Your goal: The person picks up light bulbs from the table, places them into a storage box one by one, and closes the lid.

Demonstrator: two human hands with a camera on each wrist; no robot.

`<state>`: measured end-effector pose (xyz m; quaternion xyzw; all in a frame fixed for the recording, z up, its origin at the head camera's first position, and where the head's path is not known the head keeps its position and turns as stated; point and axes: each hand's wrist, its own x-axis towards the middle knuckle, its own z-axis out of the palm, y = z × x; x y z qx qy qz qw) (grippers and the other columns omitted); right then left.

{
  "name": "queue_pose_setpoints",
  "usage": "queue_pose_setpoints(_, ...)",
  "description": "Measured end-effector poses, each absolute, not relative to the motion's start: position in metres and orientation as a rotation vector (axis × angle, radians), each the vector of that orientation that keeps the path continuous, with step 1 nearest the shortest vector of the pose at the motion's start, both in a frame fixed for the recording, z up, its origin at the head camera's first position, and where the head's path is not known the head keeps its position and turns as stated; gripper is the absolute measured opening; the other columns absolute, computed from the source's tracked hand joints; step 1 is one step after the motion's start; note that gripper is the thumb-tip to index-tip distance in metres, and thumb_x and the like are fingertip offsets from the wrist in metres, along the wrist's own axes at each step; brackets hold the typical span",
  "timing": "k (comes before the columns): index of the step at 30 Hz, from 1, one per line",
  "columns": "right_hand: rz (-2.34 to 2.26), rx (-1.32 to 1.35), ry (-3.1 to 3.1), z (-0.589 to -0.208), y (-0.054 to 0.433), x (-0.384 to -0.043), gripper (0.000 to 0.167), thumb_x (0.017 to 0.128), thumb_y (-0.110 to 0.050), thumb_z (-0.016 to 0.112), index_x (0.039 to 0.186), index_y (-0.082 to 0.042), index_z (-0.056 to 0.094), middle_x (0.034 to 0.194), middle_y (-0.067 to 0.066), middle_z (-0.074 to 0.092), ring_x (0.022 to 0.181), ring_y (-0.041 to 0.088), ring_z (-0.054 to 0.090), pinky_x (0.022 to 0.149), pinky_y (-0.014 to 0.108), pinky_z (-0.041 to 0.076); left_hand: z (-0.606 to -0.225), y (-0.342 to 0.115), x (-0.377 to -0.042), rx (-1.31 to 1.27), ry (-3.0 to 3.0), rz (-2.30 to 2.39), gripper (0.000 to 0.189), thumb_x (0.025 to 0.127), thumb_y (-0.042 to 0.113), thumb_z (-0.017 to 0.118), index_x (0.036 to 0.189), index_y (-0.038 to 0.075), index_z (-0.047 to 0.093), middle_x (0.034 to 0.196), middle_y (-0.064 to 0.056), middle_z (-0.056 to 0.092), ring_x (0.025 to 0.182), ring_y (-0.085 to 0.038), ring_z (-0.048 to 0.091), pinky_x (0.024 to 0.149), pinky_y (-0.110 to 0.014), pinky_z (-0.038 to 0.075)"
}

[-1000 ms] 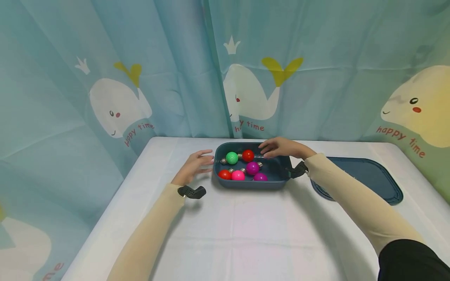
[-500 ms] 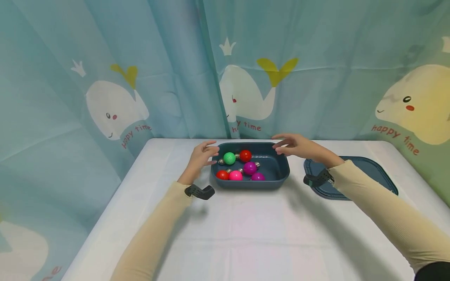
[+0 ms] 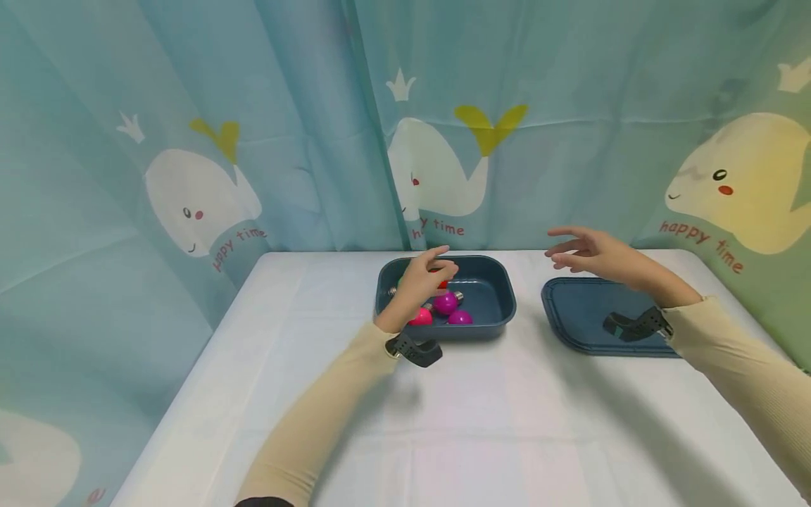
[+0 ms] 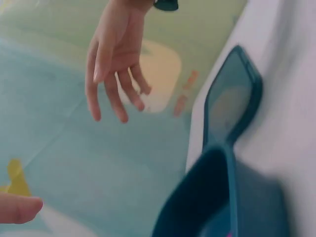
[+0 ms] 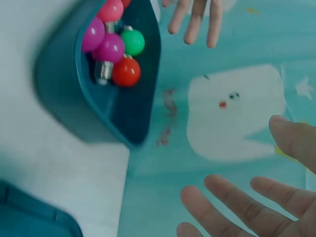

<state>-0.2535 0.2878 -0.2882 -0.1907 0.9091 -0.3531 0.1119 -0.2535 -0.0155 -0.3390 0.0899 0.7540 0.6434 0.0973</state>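
My left hand (image 3: 419, 283) hovers over the left part of a dark blue plastic box (image 3: 472, 333), fingers relaxed and nothing held. Inside lie small coloured bulbs with metal screw bases: a purple bulb (image 3: 445, 303), a second purple bulb (image 3: 460, 317) and a pink bulb (image 3: 420, 317). The left hand partly covers others in the head view; a green bulb (image 5: 133, 42) and a red bulb (image 5: 126, 72) show in the right wrist view. My right hand (image 3: 595, 258), fingers spread and holding nothing, is raised above the back of a flat dark blue lid (image 3: 573, 320).
A white cloth-covered table (image 3: 355, 422) carries the box near its back edge, with the lid to the right. Behind stands a blue-green curtain (image 3: 304, 141) printed with whales. Each wrist wears a black strap-on camera, such as the wrist camera (image 3: 415, 350).
My right hand has moved away from the box to the right, over the lid. My left hand has moved right, from beside the box to above it. The bulbs stay put.
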Motion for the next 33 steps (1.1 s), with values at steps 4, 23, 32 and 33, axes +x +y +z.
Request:
queue_pose_setpoints(4, -0.994, -0.506, 2.734, -0.284, 0.311, -0.247, 0.057, 0.098, -0.024, 0.050, 0.145, 0.000, 0.027, 0.130, 0.028, 0.053, 0.091, -0.008, 0.060, 0.077, 0.013, 0.050, -0.338, 0.012, -0.250, 0.292, 2.206, 1.885, 0.050, 0.094, 0.015, 0.056, 0.142, 0.011, 0.041, 0.129, -0.016, 0.057, 0.115, -0.030, 0.059, 0.087, -0.040, 0.055)
queue_pose_setpoints(23, -0.980, -0.203, 2.793, -0.311, 0.415, -0.240, 0.056, 0.099, -0.026, 0.047, 0.137, 0.011, 0.028, 0.100, -0.015, 0.066, 0.080, -0.014, 0.056, 0.069, 0.015, 0.051, -0.370, 0.119, -0.239, 0.203, 2.131, 1.921, 0.047, 0.091, 0.011, 0.060, 0.136, 0.010, 0.048, 0.125, -0.017, 0.058, 0.105, -0.027, 0.063, 0.078, -0.033, 0.059)
queue_pose_setpoints(32, -1.113, -0.176, 2.728, -0.341, 0.450, -0.243, 0.052, 0.102, -0.020, 0.039, 0.134, 0.019, 0.025, 0.085, -0.038, 0.051, 0.079, -0.014, 0.056, 0.067, 0.014, 0.051, -0.384, 0.145, -0.232, 0.122, 2.123, 1.908, 0.047, 0.091, 0.013, 0.059, 0.137, 0.008, 0.047, 0.128, -0.015, 0.057, 0.104, -0.028, 0.063, 0.078, -0.032, 0.058)
queue_pose_setpoints(33, -1.114, -0.161, 2.721, -0.345, 0.453, -0.244, 0.054, 0.102, -0.021, 0.038, 0.134, 0.019, 0.024, 0.084, -0.038, 0.051, 0.079, -0.014, 0.056, 0.067, 0.014, 0.051, -0.385, 0.147, -0.231, 0.111, 2.123, 1.900, 0.048, 0.091, 0.013, 0.060, 0.137, 0.008, 0.047, 0.128, -0.015, 0.057, 0.104, -0.028, 0.063, 0.077, -0.032, 0.058)
